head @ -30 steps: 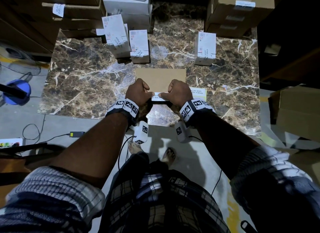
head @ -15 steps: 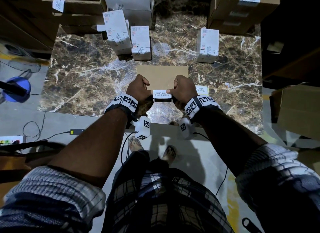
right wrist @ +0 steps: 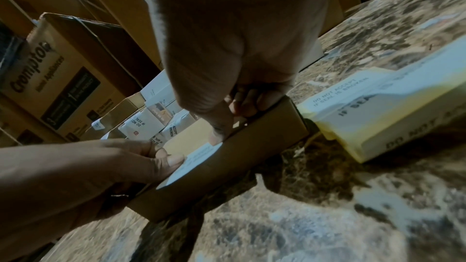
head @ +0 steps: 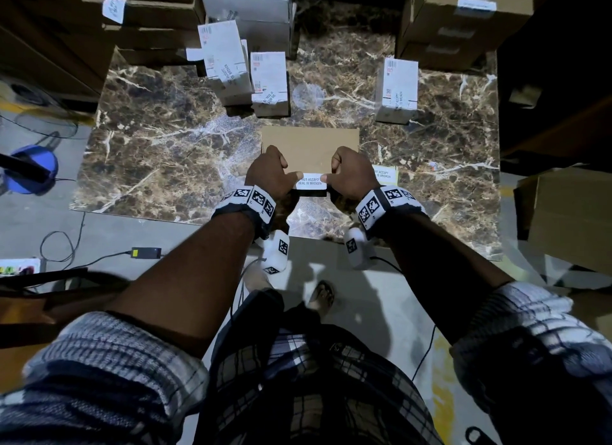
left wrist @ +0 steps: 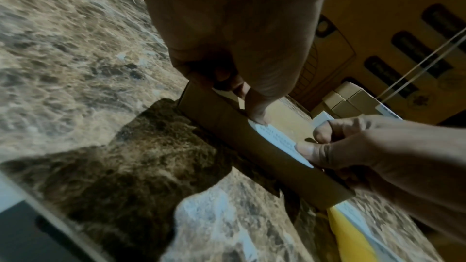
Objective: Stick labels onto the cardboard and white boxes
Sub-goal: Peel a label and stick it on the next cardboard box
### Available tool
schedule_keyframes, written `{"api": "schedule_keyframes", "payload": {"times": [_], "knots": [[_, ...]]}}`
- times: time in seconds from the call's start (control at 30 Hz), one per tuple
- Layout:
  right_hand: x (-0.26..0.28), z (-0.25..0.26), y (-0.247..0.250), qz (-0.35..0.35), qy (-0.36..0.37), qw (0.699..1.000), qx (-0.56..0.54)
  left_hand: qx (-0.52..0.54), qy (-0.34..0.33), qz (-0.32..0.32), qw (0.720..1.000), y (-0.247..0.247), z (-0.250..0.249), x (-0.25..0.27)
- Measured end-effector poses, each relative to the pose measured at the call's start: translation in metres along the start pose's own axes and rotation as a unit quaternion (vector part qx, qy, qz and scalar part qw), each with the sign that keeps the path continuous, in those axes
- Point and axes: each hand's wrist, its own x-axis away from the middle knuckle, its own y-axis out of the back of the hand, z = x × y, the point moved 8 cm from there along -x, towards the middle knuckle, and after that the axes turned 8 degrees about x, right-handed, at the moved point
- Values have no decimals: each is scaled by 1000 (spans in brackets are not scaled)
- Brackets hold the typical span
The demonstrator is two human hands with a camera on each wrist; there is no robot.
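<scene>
Right wrist alone: label stack (right wrist: 383, 111) beside cardboard box (right wrist: 252, 158).

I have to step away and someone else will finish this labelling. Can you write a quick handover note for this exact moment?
Left hand: fingers curled over the flat cardboard box, thumb pressing the left end of the white seal label.
Right hand: same on the right end.
The label sits at the box's near edge on the marble table; whether it is fully stuck I cannot tell.
Done: four white boxes farther back carry labels.
Left: smooth this label down, then take more from the label stack beside the right hand.
</scene>
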Motion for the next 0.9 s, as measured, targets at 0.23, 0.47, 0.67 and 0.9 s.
{"api": "schedule_keyframes", "payload": {"times": [0.23,0.47,0.67,0.9], "knots": [[4,12,0,-7,16,1000,7,26,-4,8,1000,5,-2,3],[14,44,1,-40,194,974,111,-19,-111,-12,994,10,-29,8],[31,45,6,-26,271,947,172,-73,-138,-9,988,8,-28,14],[37,46,8,-23,289,943,162,-49,-217,28,975,7,-45,24]]}}
